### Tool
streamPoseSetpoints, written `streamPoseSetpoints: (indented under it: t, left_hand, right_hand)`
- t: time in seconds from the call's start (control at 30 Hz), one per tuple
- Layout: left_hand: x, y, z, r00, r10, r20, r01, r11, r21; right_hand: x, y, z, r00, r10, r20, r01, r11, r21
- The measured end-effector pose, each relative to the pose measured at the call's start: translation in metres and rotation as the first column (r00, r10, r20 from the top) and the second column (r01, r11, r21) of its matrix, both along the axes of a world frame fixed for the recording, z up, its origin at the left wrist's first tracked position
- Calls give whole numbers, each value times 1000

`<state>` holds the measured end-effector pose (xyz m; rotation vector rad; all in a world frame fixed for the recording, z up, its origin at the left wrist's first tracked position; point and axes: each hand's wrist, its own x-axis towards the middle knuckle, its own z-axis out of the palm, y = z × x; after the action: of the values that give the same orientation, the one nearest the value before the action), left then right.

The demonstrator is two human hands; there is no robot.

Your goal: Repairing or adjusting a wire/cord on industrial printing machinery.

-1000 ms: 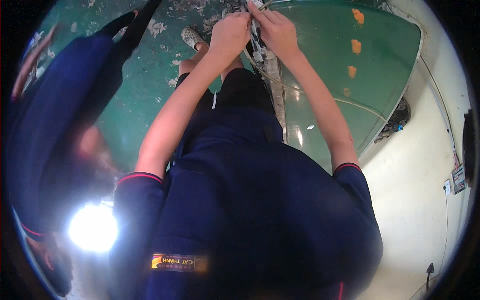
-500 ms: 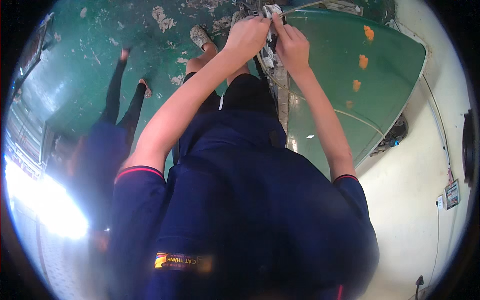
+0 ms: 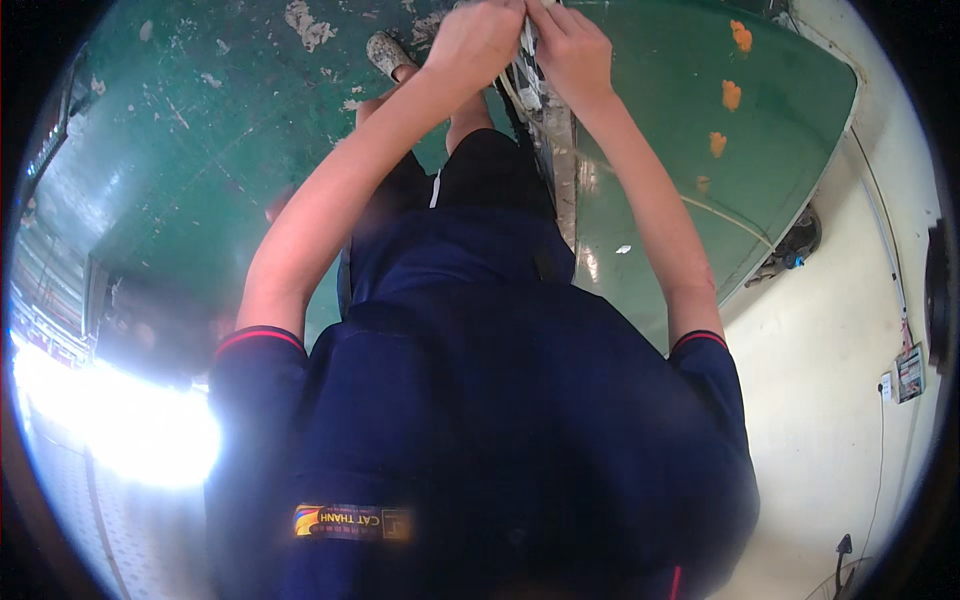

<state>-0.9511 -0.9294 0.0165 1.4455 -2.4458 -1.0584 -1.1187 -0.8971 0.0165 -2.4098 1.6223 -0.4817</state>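
My left hand (image 3: 478, 45) and my right hand (image 3: 573, 52) meet at the top of the view, over the left edge of a green table (image 3: 670, 100). Both sets of fingers are closed, fingertips touching or nearly so; what they pinch is too small and partly cut off by the picture's edge. Just below them, along the table edge, shows a white and black piece (image 3: 527, 90) whose kind I cannot make out. A pale thin hose (image 3: 730, 218) runs across the table top and passes under my right forearm.
Orange patches (image 3: 731, 95) mark the table top. Right of it stands a pale wall (image 3: 800, 400) with a cable and a socket (image 3: 886, 386). A worn green floor (image 3: 230, 120) lies to the left; bright light glares at the lower left.
Both hands have shifted up in the view, partly past its upper edge, still together. The other person walking at the left has mostly gone out of sight behind my left arm.
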Motion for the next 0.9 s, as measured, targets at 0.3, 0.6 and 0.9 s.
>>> streamPoseSetpoints:
  t: [0.3, 0.6, 0.9]
  left_hand:
    - [-2, -16, 57, 948, 209, -239, -236, 968, -87]
    - [25, -3, 224, 778, 350, -522, -354, 930, 96]
    - [40, 17, 342, 717, 323, -618, -247, 946, 209]
  right_hand:
    - [-1, -40, 74, 933, -209, 293, 173, 974, 144]
    - [3, -37, 242, 440, -445, 780, 270, 894, 358]
    - [12, -86, 342, 895, 137, 424, 12, 944, -331]
